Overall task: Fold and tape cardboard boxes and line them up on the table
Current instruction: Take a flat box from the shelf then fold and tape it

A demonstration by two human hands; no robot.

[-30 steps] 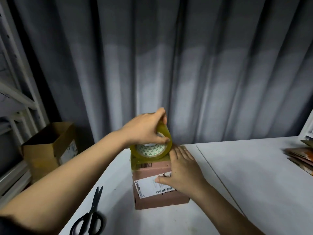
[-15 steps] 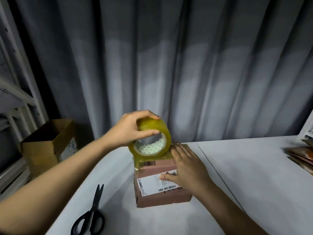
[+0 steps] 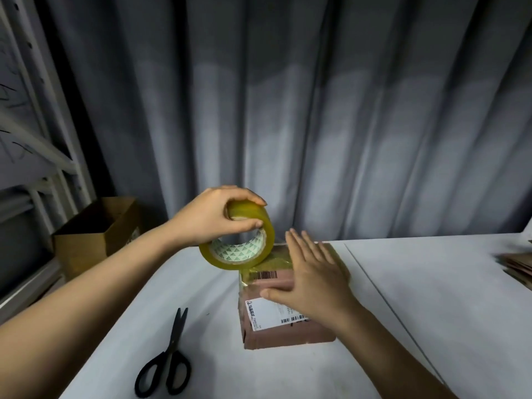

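My left hand (image 3: pixel 214 216) grips the roll of tape (image 3: pixel 237 244), thumb and fingers curled over its top, holding it tilted at the far left corner of the cardboard box (image 3: pixel 288 326). The roll's lower edge touches the box top, where a yellowish strip of tape already covers the far end. My right hand (image 3: pixel 312 279) lies flat on the box lid, fingers straight and together, thumb stretched out to the left over the white shipping label (image 3: pixel 269 312). The box sits closed on the white desk (image 3: pixel 431 298), near the middle in front of me. A pair of black scissors (image 3: pixel 167 361) lies on the desk to the left of the box, apart from it, blades pointing away from me. A stack of flattened cardboard (image 3: pixel 518 267) rests at the desk's right edge. An open brown carton (image 3: pixel 95 234) stands beyond the desk's left side, below a metal shelf (image 3: pixel 37 156), with a grey curtain (image 3: pixel 316 110) behind
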